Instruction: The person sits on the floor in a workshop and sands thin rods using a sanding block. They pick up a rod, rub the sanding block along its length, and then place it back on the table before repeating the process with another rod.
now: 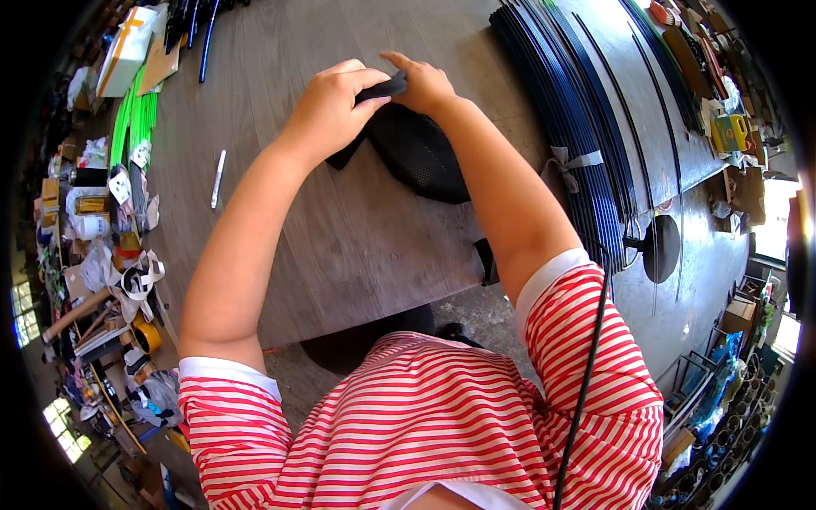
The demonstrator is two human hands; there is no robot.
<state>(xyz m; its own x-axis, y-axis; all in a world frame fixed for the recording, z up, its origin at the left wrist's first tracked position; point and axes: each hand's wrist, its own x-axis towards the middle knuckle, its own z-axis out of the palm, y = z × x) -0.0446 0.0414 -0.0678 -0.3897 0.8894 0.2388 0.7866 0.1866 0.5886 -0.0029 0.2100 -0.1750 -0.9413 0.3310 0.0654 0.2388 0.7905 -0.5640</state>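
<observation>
Over the far middle of the wooden table [340, 246], both my arms reach forward and my hands meet. My left hand [340, 100] is closed, pinching a flat black strip [382, 88] between thumb and fingers. At the strip's other end is my right hand [425, 85], its fingers bent round that end and one finger pointing left; its grip is partly hidden. Below the hands hangs or lies a rounded black mesh piece [418, 157], dotted with small holes. It seems joined to the strip, but the join is hidden. Its exact kind I cannot make out.
A white pen [218, 179] lies left of my left forearm. Bright green rods [136, 119] and a white box [126, 53] stand at the left. Long dark rods [569, 110], tied with a pale strip, run along the right. A black cable [585, 382] crosses my right sleeve.
</observation>
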